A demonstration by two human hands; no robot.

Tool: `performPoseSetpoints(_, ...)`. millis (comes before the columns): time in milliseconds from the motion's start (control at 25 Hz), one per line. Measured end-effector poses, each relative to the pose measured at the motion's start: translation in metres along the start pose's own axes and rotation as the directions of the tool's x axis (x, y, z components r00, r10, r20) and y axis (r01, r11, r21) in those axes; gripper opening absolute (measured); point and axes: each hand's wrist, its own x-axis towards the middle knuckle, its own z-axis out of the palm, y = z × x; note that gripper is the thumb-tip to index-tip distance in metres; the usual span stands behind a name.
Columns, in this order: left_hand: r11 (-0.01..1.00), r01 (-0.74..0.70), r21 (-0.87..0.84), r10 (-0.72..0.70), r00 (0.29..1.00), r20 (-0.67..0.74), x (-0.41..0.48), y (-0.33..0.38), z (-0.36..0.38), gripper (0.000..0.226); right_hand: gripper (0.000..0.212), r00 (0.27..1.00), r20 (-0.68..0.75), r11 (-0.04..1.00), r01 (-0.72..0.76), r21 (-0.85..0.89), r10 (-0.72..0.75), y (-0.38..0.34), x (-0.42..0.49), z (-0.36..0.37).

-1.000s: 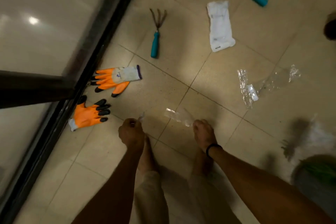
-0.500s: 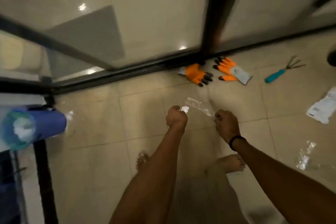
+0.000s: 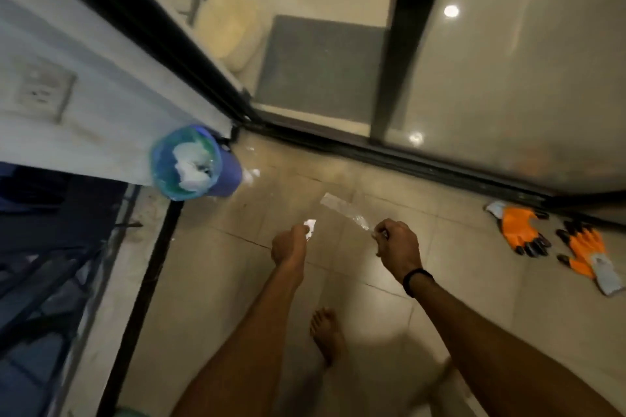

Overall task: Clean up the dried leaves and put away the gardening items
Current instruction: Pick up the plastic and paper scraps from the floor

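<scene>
Left hand: I am curling my left hand into a fist just left of the frame's centre, pinching a small white scrap that is poking out at the top of it.
Right hand: I am closing my right hand, just right of centre, around the near end of a clear crinkled plastic wrapper; the strip is sticking out up and to the left, above the floor.
Wrist: I am wearing a black wristband on the right arm.
Bin: a round blue waste bin with a teal liner is sitting left of centre against the white wall, with crumpled white material showing inside.
Gloves: two orange work gloves with black fingertips are lying on the beige tiled floor at the right edge, just beside the black door track; whether they are touching each other I cannot tell.
Door: the glass sliding door is filling the upper right, a grey mat showing behind it.
Foot: my bare foot is standing on the tiles at lower centre.
</scene>
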Motion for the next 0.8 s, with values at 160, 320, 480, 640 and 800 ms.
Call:
performPoseSetpoints(160,0.989,0.004,-0.146,-0.024,0.990,-0.142,0.068,0.046,-0.089,0.024,0.004,0.983,0.109,0.989,0.147,-0.013,-0.145,-0.121,0.041,0.059)
performPoseSetpoints(320,0.901,-0.010,-0.435,-0.154,0.928,-0.340,0.131,0.068,-0.146,0.021,0.005,0.940,0.246,0.968,0.251,-0.021,-0.238,-0.221,0.080,0.122)
performPoseSetpoints(480,0.841,-0.073,-0.536,-0.182,0.895,-0.406,0.201,0.079,-0.177,0.020,0.009,0.914,0.321,0.964,0.267,-0.011,-0.249,-0.289,0.106,0.183)
performPoseSetpoints(640,0.857,-0.113,-0.503,-0.147,0.882,-0.448,0.253,0.074,-0.195,0.021,0.011,0.914,0.343,0.970,0.242,-0.028,-0.218,-0.325,0.125,0.242)
performPoseSetpoints(800,0.853,-0.235,-0.467,-0.028,0.871,-0.490,0.304,0.080,-0.209,0.022,0.016,0.925,0.304,0.953,0.276,-0.126,-0.228,-0.351,0.147,0.298)
